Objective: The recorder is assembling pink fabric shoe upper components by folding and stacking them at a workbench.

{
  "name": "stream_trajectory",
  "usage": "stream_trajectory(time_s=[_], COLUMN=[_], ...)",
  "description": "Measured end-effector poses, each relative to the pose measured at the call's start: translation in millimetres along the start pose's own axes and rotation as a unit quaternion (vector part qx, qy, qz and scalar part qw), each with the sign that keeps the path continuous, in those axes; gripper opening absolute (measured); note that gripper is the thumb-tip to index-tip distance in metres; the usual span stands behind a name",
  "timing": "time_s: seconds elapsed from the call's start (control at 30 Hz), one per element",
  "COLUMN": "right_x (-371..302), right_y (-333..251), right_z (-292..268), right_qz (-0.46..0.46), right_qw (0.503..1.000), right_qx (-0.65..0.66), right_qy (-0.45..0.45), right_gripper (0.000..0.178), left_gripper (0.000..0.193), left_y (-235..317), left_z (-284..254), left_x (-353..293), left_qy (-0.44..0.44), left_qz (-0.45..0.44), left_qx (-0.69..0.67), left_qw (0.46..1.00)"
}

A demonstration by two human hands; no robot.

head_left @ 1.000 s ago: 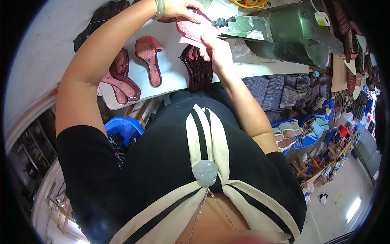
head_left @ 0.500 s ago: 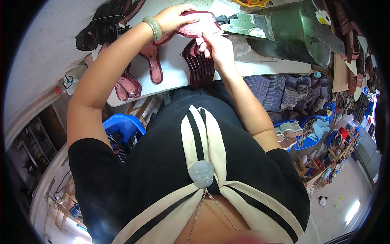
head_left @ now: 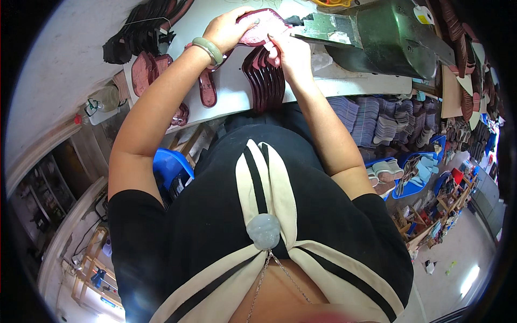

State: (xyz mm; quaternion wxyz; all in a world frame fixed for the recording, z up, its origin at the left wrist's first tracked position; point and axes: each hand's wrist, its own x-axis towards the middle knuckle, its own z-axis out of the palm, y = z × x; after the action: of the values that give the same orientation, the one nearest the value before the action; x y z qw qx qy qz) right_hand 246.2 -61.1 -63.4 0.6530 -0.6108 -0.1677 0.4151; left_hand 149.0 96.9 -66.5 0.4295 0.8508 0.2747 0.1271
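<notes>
Left hand (head_left: 225, 33) drawn back toward the near edge of the tabletop (head_left: 229, 86) since the earliest frame, forearm swung inward; held pink sole (head_left: 266, 27) turned with it, and a pile of pink-faced soles (head_left: 141, 74) at the left edge now uncovered. Left to right: dark bundle (head_left: 142, 33), tied with string, toward the far left; below it that pile, partly behind the forearm. Loose sole (head_left: 208, 92) next, forearm across it, narrow end pointing at the near edge. Left hand, green bangle (head_left: 207, 49) on its wrist, grasping the pink sole, thumb on the upper face. Pink sole raised above the tabletop, just left of the green machine's tip; contact with the tip cannot be told. Dark red row of soles (head_left: 264, 81) beneath, by the near edge. Right hand (head_left: 295, 56) pinching the pink sole's near right rim. Green machine (head_left: 385, 43) at the right.
</notes>
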Motion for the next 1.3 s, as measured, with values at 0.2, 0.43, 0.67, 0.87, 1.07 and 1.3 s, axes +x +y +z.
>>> stream_trajectory(time_s=[0.2,0.43,0.67,0.87,1.07,1.3], right_x=[8,5,-35,-24,-16,-23], right_y=[-4,-6,30,30,15,-11], right_z=[-18,-45,-36,-45,-47,-38], right_qz=[-0.014,-0.060,0.048,0.066,0.034,0.070], right_qw=[0.998,0.970,0.975,0.994,0.982,0.977], right_qx=[-0.064,-0.224,-0.207,-0.047,-0.160,0.039], right_qy=[-0.003,-0.069,-0.064,-0.070,-0.097,-0.196], right_gripper=[0.020,0.022,0.028,0.030,0.033,0.026], left_gripper=[0.039,0.039,0.046,0.051,0.051,0.054], left_y=[1,17,24,27,30,1], left_z=[14,31,49,53,51,26], left_x=[-16,-32,-34,-32,-23,-62], left_qy=[0.027,0.068,0.140,0.163,0.168,0.107], left_qz=[-0.014,-0.026,-0.052,-0.157,-0.147,-0.049], left_qx=[-0.042,-0.045,-0.069,-0.061,-0.061,-0.241], left_qw=[0.999,0.996,0.986,0.972,0.973,0.963])
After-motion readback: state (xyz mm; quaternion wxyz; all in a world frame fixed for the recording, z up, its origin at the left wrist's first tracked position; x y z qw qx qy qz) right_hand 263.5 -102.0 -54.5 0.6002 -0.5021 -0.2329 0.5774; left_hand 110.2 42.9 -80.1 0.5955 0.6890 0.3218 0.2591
